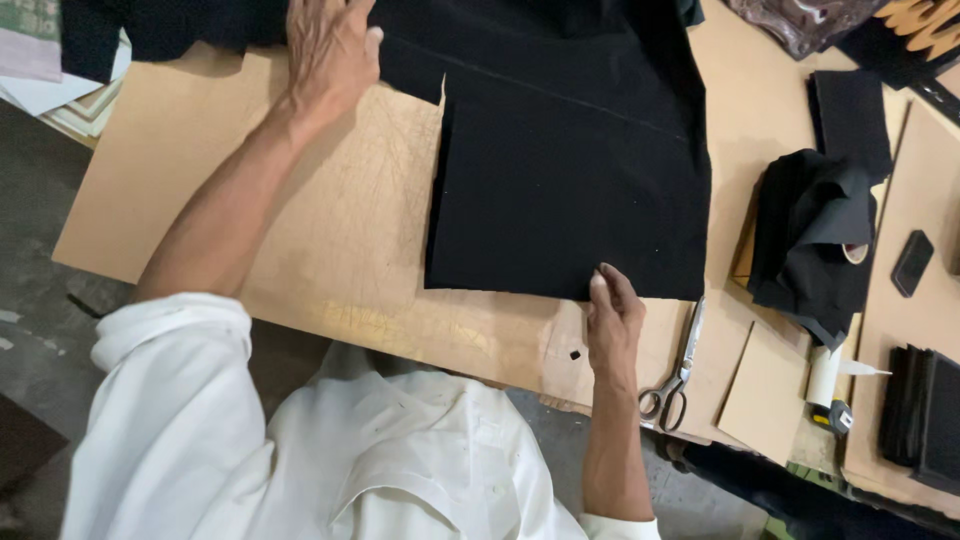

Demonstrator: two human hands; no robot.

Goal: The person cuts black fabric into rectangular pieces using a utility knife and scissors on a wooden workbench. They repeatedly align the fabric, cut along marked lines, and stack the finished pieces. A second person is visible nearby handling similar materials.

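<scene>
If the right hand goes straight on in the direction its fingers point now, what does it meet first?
The right hand points away from the person, fingertips at the near edge of the black fabric. Going straight on, it would likely slide over or push that fabric first; nothing else shows in that line.

The left hand [328,50] lay flat with the palm down and fingers spread, its bare arm stretched far forward. The right hand [612,320] stayed nearer the body, its fingertips [600,285] pinched together, forearm almost straight.
</scene>
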